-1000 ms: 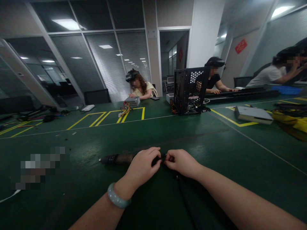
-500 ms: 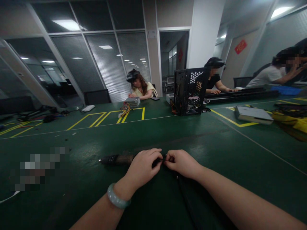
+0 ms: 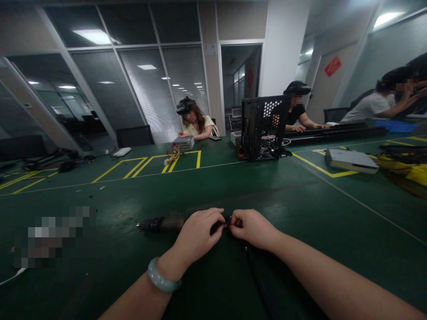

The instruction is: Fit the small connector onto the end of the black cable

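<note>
Green tabletop [image 3: 116, 286], with dark driver [image 3: 170, 224] lying on its side, bright tip to the left, opposite end under left hand [image 3: 198, 226]. Left hand bent over driver, half curled, thumb and forefinger close together near small dark piece [image 3: 226, 225] just right of driver; cannot tell how firm a hold, nor on what. Right hand [image 3: 250, 227] to the right of driver, fingers folded, thumb and forefinger drawn into a pinch, apparently on piece. Appears mid-step, by judgement: both hands already in place, fingertips nearly meeting at piece, fine work there seemingly unfinished. Cannot tell whether joined to driver or separate; amount left to do likewise not readable. Driver: long, slim, roughly cylindrical; ringed black collar behind bright tip, brownish middle, remainder covered by left hand. Nearer than driver and to its right: black cord [image 3: 256, 276], running from beside right wrist toward the near side, small bright spot at its upper end; any link to piece hidden. Beyond driver: power supply [image 3: 184, 142] with bundled wires [image 3: 174, 154]; beyond and to the right, black case [image 3: 263, 129].
</note>
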Demonstrator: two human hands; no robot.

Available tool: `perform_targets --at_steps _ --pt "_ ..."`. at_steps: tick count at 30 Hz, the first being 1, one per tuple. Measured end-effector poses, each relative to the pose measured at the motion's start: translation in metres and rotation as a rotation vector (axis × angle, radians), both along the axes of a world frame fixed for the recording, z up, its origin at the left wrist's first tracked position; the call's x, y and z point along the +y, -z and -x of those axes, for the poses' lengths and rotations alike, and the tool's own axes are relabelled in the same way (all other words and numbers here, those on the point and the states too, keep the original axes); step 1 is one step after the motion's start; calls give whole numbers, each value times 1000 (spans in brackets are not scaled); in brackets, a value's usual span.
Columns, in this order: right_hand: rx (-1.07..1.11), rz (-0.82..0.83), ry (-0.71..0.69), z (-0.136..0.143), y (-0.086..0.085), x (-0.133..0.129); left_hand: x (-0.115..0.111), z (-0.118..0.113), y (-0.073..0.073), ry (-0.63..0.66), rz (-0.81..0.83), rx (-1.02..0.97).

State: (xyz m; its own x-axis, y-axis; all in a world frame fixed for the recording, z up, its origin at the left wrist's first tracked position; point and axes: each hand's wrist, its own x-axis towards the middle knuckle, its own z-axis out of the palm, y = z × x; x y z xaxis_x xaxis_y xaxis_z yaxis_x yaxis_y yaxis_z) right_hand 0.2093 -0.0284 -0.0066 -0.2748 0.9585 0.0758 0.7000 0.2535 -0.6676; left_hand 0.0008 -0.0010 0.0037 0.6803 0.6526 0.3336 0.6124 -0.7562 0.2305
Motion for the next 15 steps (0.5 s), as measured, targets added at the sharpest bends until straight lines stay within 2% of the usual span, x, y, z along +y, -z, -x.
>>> perform_targets --at_steps 15 --pt "48 -10 4 2 4 1 -2 -2 -2 3 13 -27"
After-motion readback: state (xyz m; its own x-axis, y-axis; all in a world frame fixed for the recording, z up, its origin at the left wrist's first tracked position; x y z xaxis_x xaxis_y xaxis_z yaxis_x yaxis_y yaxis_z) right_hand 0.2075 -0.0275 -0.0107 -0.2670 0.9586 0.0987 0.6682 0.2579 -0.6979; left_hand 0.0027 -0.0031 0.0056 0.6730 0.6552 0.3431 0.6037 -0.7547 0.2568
